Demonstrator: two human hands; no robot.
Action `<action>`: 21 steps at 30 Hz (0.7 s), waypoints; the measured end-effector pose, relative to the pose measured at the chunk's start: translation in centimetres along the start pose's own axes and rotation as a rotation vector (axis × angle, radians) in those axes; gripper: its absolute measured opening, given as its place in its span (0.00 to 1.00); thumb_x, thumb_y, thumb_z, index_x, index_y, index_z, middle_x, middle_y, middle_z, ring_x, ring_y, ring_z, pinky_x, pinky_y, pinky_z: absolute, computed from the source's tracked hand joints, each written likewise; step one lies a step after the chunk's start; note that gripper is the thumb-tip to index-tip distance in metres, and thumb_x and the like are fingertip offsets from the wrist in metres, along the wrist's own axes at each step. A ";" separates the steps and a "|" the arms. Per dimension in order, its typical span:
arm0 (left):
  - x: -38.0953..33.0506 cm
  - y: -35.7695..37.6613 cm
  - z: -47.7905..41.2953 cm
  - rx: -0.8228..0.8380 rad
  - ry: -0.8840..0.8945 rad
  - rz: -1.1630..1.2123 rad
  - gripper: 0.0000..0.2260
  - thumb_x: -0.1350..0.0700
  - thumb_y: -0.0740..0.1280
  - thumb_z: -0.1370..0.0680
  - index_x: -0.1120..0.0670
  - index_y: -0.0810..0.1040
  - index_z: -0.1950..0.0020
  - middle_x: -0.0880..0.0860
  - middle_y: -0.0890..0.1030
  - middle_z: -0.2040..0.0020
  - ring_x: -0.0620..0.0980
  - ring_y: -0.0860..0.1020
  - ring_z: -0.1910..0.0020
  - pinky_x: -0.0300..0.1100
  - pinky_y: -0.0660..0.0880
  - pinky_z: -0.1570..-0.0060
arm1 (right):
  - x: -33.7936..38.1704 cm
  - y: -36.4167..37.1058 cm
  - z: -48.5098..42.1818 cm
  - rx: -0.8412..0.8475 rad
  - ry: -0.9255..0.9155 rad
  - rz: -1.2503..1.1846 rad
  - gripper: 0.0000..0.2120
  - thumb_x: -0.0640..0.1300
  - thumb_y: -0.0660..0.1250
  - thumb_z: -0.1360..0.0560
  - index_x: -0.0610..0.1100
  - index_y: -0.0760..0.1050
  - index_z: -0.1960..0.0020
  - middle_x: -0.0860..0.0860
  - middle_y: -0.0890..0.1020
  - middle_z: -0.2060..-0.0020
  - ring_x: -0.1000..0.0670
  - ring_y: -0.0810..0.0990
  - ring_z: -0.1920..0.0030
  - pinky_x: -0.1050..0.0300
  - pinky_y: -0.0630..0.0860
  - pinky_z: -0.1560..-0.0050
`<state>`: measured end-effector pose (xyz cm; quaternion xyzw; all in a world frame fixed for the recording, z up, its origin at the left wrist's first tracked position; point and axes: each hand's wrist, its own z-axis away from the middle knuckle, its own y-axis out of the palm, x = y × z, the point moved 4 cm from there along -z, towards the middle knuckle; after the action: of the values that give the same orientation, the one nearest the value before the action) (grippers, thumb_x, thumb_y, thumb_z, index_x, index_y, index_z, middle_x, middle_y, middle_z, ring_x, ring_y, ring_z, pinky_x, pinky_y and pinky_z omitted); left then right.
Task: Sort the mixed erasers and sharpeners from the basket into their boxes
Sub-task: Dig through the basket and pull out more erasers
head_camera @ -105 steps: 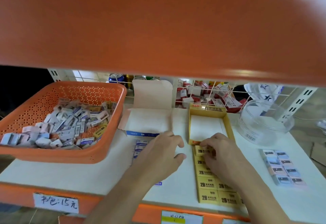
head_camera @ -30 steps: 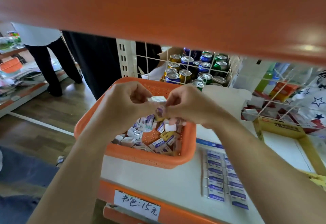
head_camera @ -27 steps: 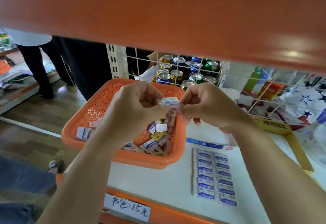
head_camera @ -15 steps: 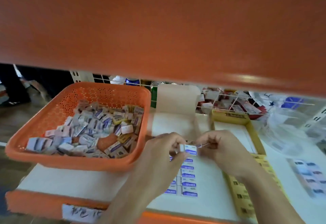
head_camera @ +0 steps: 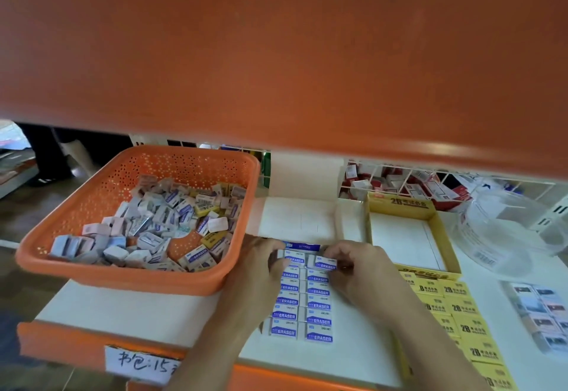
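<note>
Having dropped to the eraser rows (head_camera: 302,304), left hand (head_camera: 255,273) and right hand (head_camera: 362,273) each pinch an eraser (head_camera: 295,260).

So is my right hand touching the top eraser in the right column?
Touching. The head view shows the right hand with its fingertips curled over the edge of the top eraser, no gap between.

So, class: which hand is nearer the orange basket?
Left. The left hand sits beside the orange basket; the right hand is farther right, across the blue erasers.
</note>
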<state>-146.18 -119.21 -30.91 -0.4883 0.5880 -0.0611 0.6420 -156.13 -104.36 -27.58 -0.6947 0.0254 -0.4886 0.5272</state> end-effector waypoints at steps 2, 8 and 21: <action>0.3 0.2 -0.3 0.021 -0.013 0.006 0.07 0.52 0.69 0.24 0.47 0.79 0.46 0.43 0.79 0.54 0.40 0.79 0.56 0.42 0.77 0.50 | 0.2 0.3 -0.2 0.020 -0.007 0.057 0.10 0.37 0.66 0.26 0.51 0.79 0.53 0.55 0.84 0.56 0.56 0.80 0.57 0.58 0.77 0.54; 0.9 0.5 -0.6 0.073 -0.085 0.073 0.05 0.56 0.67 0.22 0.48 0.78 0.47 0.44 0.81 0.53 0.40 0.80 0.55 0.42 0.79 0.52 | 0.3 0.9 -0.5 0.026 0.003 0.108 0.13 0.38 0.63 0.25 0.52 0.80 0.47 0.57 0.83 0.51 0.53 0.79 0.50 0.55 0.77 0.49; 1.3 0.4 -0.8 0.064 -0.074 0.074 0.08 0.58 0.64 0.21 0.44 0.76 0.50 0.43 0.80 0.53 0.41 0.79 0.54 0.43 0.79 0.53 | 0.5 1.2 -0.5 -0.017 0.021 0.095 0.10 0.42 0.65 0.25 0.55 0.79 0.48 0.60 0.81 0.55 0.56 0.78 0.54 0.54 0.77 0.52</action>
<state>-146.68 -120.30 -31.99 -0.4473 0.5793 -0.0378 0.6804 -155.64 -105.56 -28.20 -0.6920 0.0677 -0.4701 0.5436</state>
